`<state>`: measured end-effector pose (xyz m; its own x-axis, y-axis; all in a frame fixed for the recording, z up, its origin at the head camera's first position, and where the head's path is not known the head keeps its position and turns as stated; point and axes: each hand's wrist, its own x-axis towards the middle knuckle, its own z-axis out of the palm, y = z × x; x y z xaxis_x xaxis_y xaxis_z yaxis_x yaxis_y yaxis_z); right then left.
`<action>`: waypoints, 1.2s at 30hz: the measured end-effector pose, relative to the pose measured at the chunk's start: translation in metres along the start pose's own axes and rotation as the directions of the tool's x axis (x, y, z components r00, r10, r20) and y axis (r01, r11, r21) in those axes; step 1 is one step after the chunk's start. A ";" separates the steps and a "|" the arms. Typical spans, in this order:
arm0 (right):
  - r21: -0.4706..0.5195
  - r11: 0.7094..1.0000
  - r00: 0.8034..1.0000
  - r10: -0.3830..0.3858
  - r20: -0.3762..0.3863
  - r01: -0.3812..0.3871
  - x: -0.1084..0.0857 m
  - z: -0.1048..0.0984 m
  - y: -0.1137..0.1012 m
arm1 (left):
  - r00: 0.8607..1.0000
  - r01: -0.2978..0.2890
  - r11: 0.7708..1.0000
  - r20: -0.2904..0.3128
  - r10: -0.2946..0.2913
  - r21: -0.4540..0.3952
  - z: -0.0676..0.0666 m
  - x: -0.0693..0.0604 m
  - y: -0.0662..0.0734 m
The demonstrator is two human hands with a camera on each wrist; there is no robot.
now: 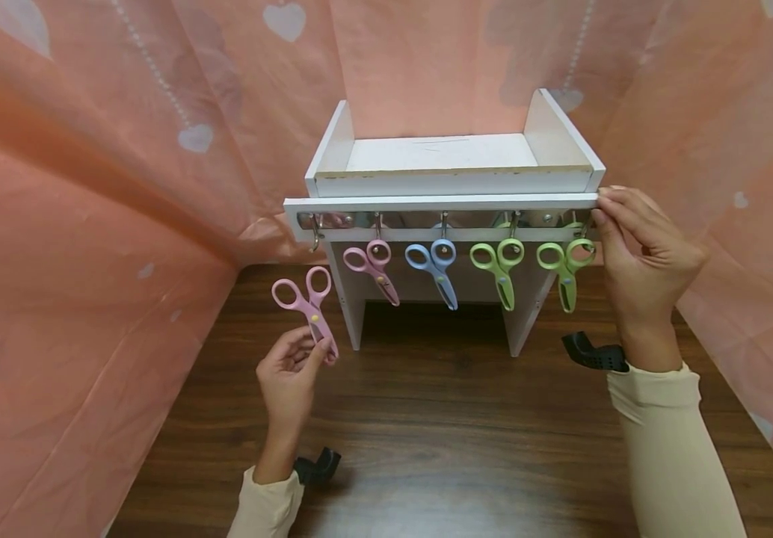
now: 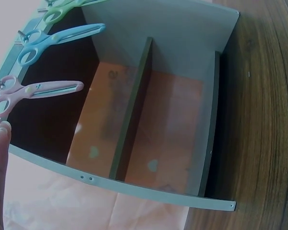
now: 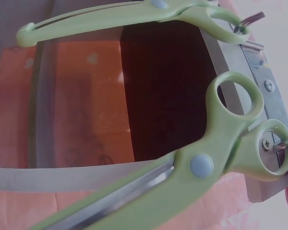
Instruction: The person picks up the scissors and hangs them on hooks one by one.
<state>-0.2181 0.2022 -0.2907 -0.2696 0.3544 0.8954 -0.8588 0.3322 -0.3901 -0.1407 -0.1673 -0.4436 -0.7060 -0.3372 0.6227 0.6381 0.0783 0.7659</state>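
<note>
My left hand (image 1: pixel 292 366) pinches pink scissors (image 1: pixel 315 317) by the blade end, handles upward, below a bare hook (image 1: pixel 315 237) at the left of a white hook rail (image 1: pixel 440 202). My right hand (image 1: pixel 649 254) grips the rail's right end between thumb and fingers. Pink scissors (image 1: pixel 381 282), blue scissors (image 1: pixel 443 280) and two pairs of green scissors (image 1: pixel 504 282) hang by one finger loop each from the other hooks. In the right wrist view the nearest green scissors (image 3: pixel 201 167) fill the foreground; only a sliver of the right hand shows there.
Behind the rail stands a white shelf unit (image 1: pixel 561 142) with a shallow top tray and side panels reaching down to a dark wooden floor (image 1: pixel 427 433). Pink cloth (image 1: pixel 124 299) with heart prints surrounds it at the back and sides.
</note>
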 end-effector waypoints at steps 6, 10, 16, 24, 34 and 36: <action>0.001 1.000 1.000 -0.001 0.000 0.001 0.000 0.000 0.000 | 1.000 -0.011 1.000 -0.006 0.011 0.000 0.001 0.004 0.001; -0.008 1.000 1.000 -0.002 0.000 0.002 0.000 -0.001 0.001 | 1.000 -0.018 1.000 -0.003 0.018 0.005 0.001 0.006 0.003; -0.012 1.000 1.000 -0.002 0.002 0.002 0.000 -0.001 0.001 | 1.000 -0.015 1.000 -0.007 0.015 -0.008 0.001 0.011 0.005; 0.003 1.000 1.000 -0.005 0.005 0.005 0.001 0.000 0.001 | 1.000 -0.024 0.999 -0.007 0.024 -0.022 0.000 0.015 0.005; 0.000 1.000 1.000 -0.003 0.008 0.003 0.001 0.000 0.001 | 0.999 -0.032 0.999 -0.007 0.032 -0.030 -0.001 0.025 0.004; -0.001 1.000 1.000 -0.005 0.010 0.005 0.001 0.000 0.000 | 0.999 -0.039 0.999 -0.007 0.039 -0.031 -0.001 0.027 0.003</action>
<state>-0.2185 0.2026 -0.2902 -0.2700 0.3437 0.8994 -0.8594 0.3352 -0.3861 -0.1575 -0.1772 -0.4247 -0.6787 -0.3405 0.6507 0.6744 0.0619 0.7358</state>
